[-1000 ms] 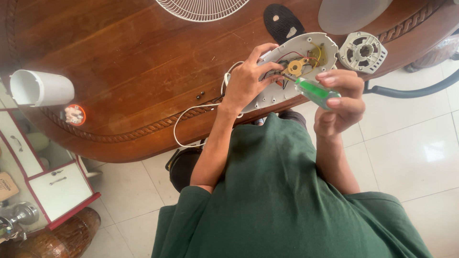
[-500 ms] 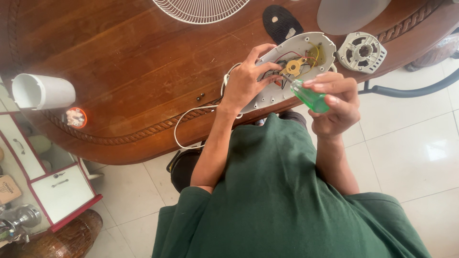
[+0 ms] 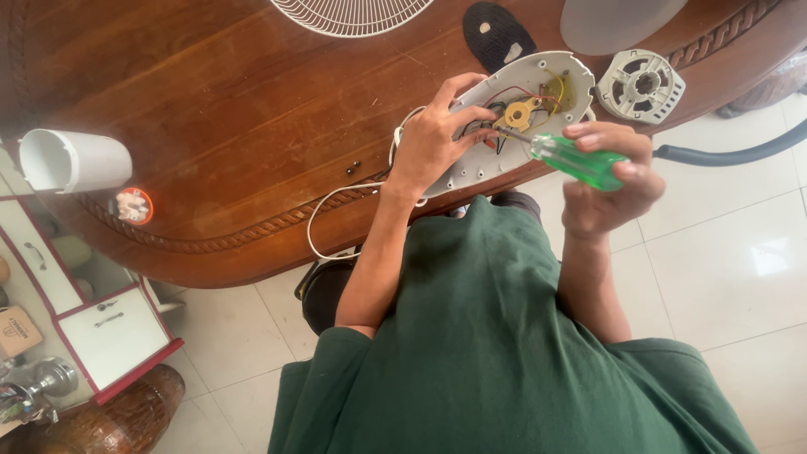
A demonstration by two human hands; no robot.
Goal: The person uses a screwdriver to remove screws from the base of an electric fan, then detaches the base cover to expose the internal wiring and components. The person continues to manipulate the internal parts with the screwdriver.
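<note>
Wooden oval table (image 3: 210,126) with a rope-carved edge fills the upper half of the head view, white floor tiles below and a person in a green shirt leaning over it.

At upper right of centre sits the open white fan housing (image 3: 538,92), half hanging over the table edge, wires and a brass-coloured part showing inside. Left hand (image 3: 437,139) is spread over its left side with fingers curled in on the wiring, pinning it down. Right hand (image 3: 609,181) is closed around a green-handled screwdriver (image 3: 576,160), shaft angled up-left into the brass part.

My take: keep that left hand pressing firmly, since the housing overhangs and could tip. Line the shaft straight with the screw, push in before twisting, and mind the thin wires right beside the tip.

Also around: fan grille (image 3: 349,13) top centre, round motor part (image 3: 640,84) top right, white tube (image 3: 71,160) at left.
</note>
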